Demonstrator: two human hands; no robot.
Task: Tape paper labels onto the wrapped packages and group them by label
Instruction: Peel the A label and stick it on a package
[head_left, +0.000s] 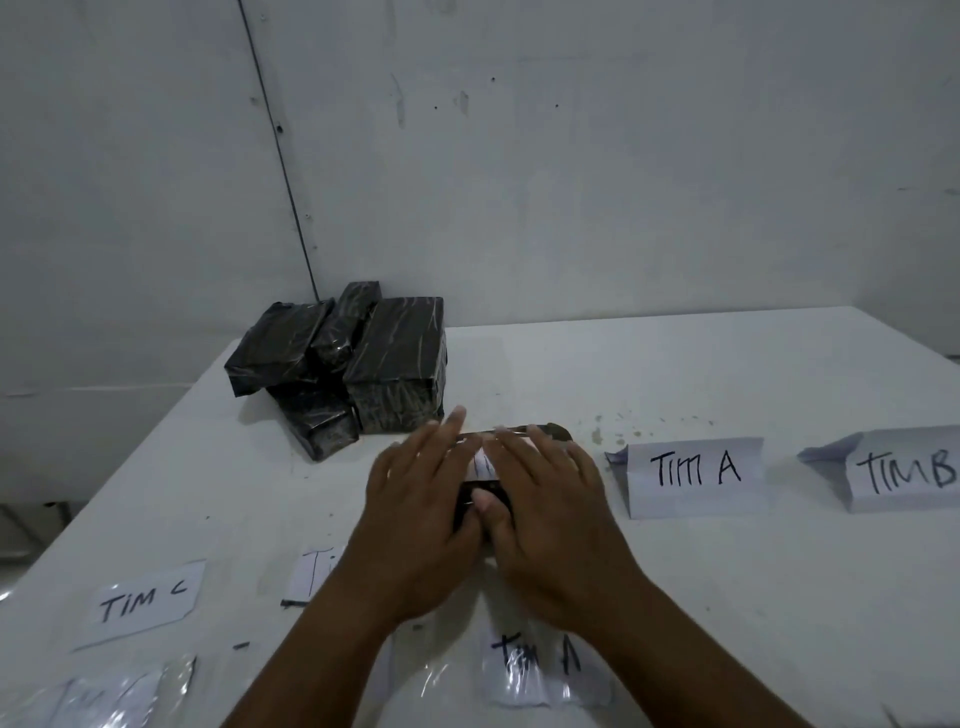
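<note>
A black wrapped package (480, 493) lies at the table's middle, mostly hidden under both hands. A white paper label (482, 462) with writing lies on its top. My left hand (415, 514) presses flat on the label's left side, fingers straight. My right hand (550, 499) presses flat on the right side, its thumb on the package's near face. A pile of several black wrapped packages (363, 364) stands at the back left. Loose labels lie near me: "TIM C" (143, 603), a partly hidden one (317, 577), and "TIM A" (540, 660) under clear tape.
Folded paper signs "TIM A" (696, 475) and "TIM B" (904, 470) stand on the white table (727, 597) at the right. Clear plastic-covered papers (104, 696) lie at the near left corner. A dark object (553, 431) shows just behind my right hand. A white wall rises behind.
</note>
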